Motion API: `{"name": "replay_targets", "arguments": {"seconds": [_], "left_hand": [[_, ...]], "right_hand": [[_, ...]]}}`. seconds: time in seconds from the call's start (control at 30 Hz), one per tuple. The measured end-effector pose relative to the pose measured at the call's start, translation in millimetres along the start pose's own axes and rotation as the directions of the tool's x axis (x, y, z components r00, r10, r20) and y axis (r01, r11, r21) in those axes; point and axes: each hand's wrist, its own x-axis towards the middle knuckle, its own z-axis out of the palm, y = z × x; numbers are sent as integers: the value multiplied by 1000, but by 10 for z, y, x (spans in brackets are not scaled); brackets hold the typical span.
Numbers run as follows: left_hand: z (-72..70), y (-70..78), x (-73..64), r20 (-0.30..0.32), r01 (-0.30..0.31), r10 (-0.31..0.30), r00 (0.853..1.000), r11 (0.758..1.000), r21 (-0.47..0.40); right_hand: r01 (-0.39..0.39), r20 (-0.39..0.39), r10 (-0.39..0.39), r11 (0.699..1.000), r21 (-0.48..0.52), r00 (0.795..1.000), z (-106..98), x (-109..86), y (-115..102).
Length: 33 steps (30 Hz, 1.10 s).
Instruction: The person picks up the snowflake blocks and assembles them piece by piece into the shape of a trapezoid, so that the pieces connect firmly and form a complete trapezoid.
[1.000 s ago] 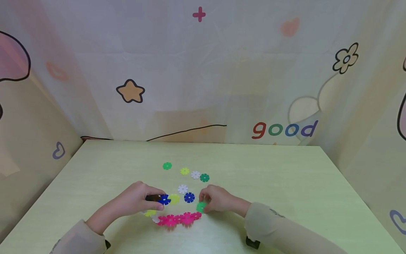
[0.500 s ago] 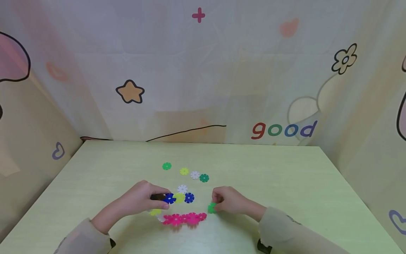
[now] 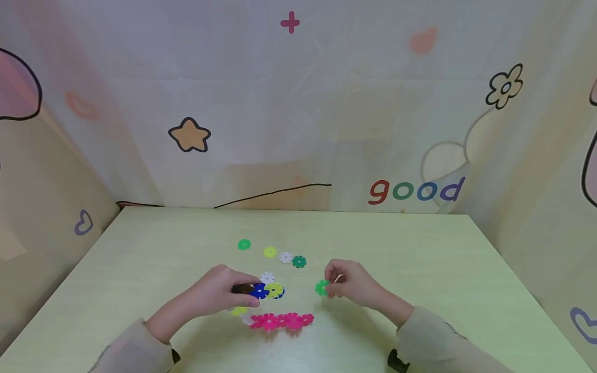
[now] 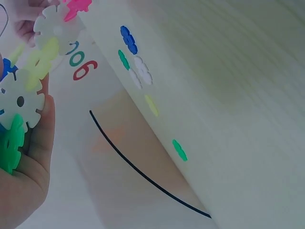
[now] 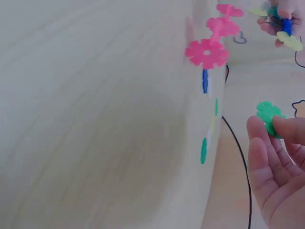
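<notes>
My left hand (image 3: pixel 216 295) grips a chain of interlocking flower-shaped plastic discs. A blue disc (image 3: pixel 259 291) and a yellow disc (image 3: pixel 274 290) stick out past its fingertips. Below the hand the chain bends through pale yellow and white discs into a row of pink discs (image 3: pixel 281 321). The left wrist view shows a green disc (image 4: pixel 11 145) and a white disc (image 4: pixel 21 99) against the palm. To the right, apart from the chain, my right hand (image 3: pixel 356 285) pinches a single green disc (image 3: pixel 321 288) between thumb and fingers.
Several loose discs lie on the table (image 3: pixel 396 248) beyond the hands: a green disc (image 3: pixel 244 244), a yellow disc (image 3: pixel 269 252), a white disc (image 3: pixel 285 257) and a dark green disc (image 3: pixel 299 261). Another white disc (image 3: pixel 267 277) lies nearer. A printed curtain (image 3: pixel 261 103) stands behind.
My right hand has moved right and up with the green disc, away from the pink row. My left hand has shifted right with the chain, whose yellow disc now overlaps the loose blue one.
</notes>
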Motion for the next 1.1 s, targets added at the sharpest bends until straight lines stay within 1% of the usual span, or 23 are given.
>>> {"name": "replay_targets", "arguments": {"seconds": [0.13,0.27,0.37,0.47,0.67,0.9,1.1], "left_hand": [[27,47,16,-28,-7,7,1000,1000,16],[56,87,35,-46,3,-1,999,999,41],[76,115,47,-47,-5,7,999,999,52],[94,150,57,-43,-30,33,999,998,62],[118,221,76,-44,-47,52,998,995,92],[170,261,109,-74,-101,111,991,986,133],[198,285,130,-71,-90,101,992,986,139]], "right_hand": [[12,-5,-11,999,49,1000,-26,-23,-63],[26,4,-27,995,98,1000,-35,-41,-136],[32,16,-35,990,135,999,-30,-56,-194],[32,31,-38,984,173,999,-19,-73,-245],[-2,61,-13,972,236,998,6,-90,-310],[-39,86,16,960,277,996,29,-105,-351],[-59,106,30,958,280,994,43,-107,-368]]}}
